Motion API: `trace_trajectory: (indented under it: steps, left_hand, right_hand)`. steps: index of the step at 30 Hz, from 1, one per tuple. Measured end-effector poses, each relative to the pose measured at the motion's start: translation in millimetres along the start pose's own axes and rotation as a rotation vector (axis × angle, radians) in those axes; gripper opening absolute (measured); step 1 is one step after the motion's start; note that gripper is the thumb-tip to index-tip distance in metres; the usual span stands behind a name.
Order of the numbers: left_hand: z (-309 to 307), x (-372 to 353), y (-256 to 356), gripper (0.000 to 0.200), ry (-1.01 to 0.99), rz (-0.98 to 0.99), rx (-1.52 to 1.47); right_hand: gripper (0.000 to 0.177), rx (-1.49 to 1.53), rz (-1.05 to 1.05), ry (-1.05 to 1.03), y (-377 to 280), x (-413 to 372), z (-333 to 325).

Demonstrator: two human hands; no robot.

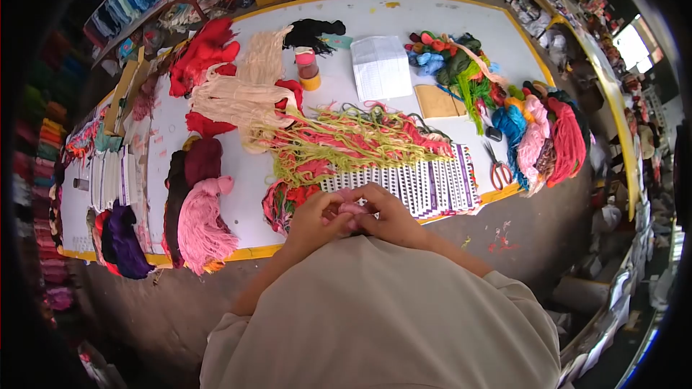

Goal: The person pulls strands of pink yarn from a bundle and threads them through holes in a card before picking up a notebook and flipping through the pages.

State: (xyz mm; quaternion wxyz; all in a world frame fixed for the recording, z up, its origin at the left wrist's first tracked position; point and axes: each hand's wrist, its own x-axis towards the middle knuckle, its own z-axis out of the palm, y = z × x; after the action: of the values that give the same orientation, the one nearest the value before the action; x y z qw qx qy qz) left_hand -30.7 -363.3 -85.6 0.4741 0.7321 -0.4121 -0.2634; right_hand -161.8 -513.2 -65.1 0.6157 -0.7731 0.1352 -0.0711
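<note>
My left hand (316, 217) and my right hand (389, 216) meet close to my body at the table's front edge. Between them is a small bundle of pink thread (351, 209), with the fingers of both hands curled round it. Just beyond lie printed white cards (425, 186) in an overlapping row. A long tangle of red and yellow-green yarn (346, 142) stretches across the table behind the cards. Beside my left hand sits a multicoloured yarn pile (280, 205).
Pink skeins (205, 220) hang over the front edge at the left. Scissors (497, 169) lie at the right, near coloured skeins (537, 137). Farther back are a jar (308, 70), a paper sheet (380, 68) and a brown notebook (438, 101).
</note>
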Motion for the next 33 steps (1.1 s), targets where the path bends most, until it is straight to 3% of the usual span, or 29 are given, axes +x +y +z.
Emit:
trace_trajectory:
  steps: [2,4,8,14,22,24,33]
  left_hand:
    - [4.4,-4.0,-4.2,0.03,0.013,-0.008,-0.044]
    - [9.4,-4.8,-10.0,0.029,0.068,-0.074,-0.269]
    - [10.0,-8.7,-18.1,0.032,0.075,-0.125,-0.283]
    - [2.3,-11.9,-12.6,0.028,0.027,-0.008,-0.067]
    - [4.7,-16.7,-15.6,0.029,-0.01,-0.128,-0.186]
    - [5.1,-17.0,-16.9,0.029,-0.025,-0.149,-0.199]
    - [5.5,-9.6,-12.1,0.029,-0.093,-0.209,-0.247]
  right_hand:
    - [0.023,-0.035,0.016,-0.022,1.8,-2.4,-0.5]
    - [0.022,-0.069,0.017,-0.033,2.3,-0.7,-1.1]
    - [0.022,-0.056,0.017,-0.028,3.8,0.1,0.2]
    - [0.024,-0.041,-0.018,-0.04,-4.5,0.3,1.5]
    - [0.022,-0.098,0.006,-0.09,0.8,2.3,1.1]
    - [0.023,-0.14,-0.093,-0.096,2.5,2.9,-0.3]
    - [0.017,-0.101,-0.001,-0.091,2.2,2.6,-4.5]
